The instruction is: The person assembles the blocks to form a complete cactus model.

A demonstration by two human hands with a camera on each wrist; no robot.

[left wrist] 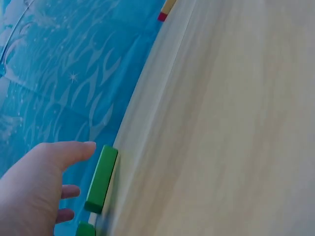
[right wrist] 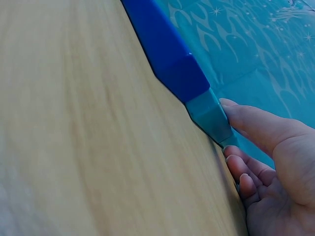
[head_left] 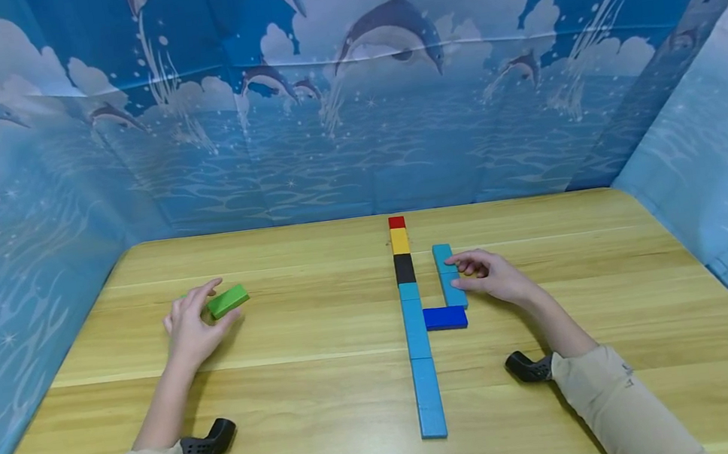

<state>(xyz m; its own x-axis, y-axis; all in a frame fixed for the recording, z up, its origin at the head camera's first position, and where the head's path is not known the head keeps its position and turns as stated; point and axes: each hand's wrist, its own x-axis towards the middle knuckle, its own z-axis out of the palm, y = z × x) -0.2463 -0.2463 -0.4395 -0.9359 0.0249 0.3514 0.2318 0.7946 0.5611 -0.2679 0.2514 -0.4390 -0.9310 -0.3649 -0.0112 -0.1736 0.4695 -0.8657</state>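
My left hand [head_left: 194,331] is around a green block [head_left: 228,302], its thumb and forefinger spread on either side. In the left wrist view a small gap shows between the thumb tip and that green block [left wrist: 102,179]. Part of a second green block [left wrist: 85,229] shows below it; the hand mostly covers it in the head view. My right hand [head_left: 496,279] touches two light blue blocks laid end to end, the forefinger at the far block [head_left: 442,254] and the thumb at the near block [head_left: 452,293]. A dark blue block [head_left: 446,318] lies crosswise at their near end.
Left of these blocks runs a straight row of flat blocks: red [head_left: 397,222], yellow [head_left: 400,241], black [head_left: 405,268], then several light blue ones [head_left: 426,382]. The dark blue block meets the row's right side. A dolphin-print curtain [head_left: 354,145] borders the wooden table [head_left: 318,407].
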